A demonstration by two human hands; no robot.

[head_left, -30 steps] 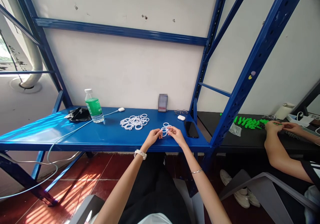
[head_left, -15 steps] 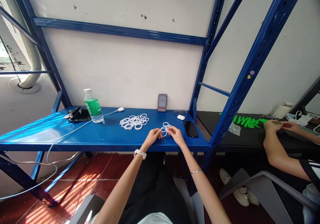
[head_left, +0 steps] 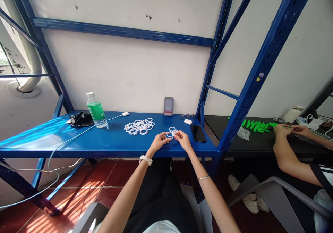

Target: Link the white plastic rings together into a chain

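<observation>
Near the front edge of the blue table (head_left: 85,146), my left hand (head_left: 159,142) pinches the left side of a white ring (head_left: 169,135). My right hand (head_left: 183,140) is closed at the ring's right side, its fingertips pressed together on it. Just behind and overlapping that ring lie a few more white rings (head_left: 172,129); whether they are linked to it I cannot tell. Further left on the table spreads a loose pile of white rings (head_left: 139,126).
A water bottle (head_left: 96,110), a black plastic bag (head_left: 80,119) and a white cable (head_left: 69,141) occupy the left. A black phone (head_left: 198,133), a white earbud case (head_left: 187,122), glasses (head_left: 187,116) and a propped phone (head_left: 168,106) sit right. Beside me, a co-worker's hands (head_left: 283,130) handle green pieces (head_left: 260,126).
The ring between my hands has tilted and risen slightly, and my left fingers have shifted to a flatter pinch on its edge. My right hand has barely moved.
</observation>
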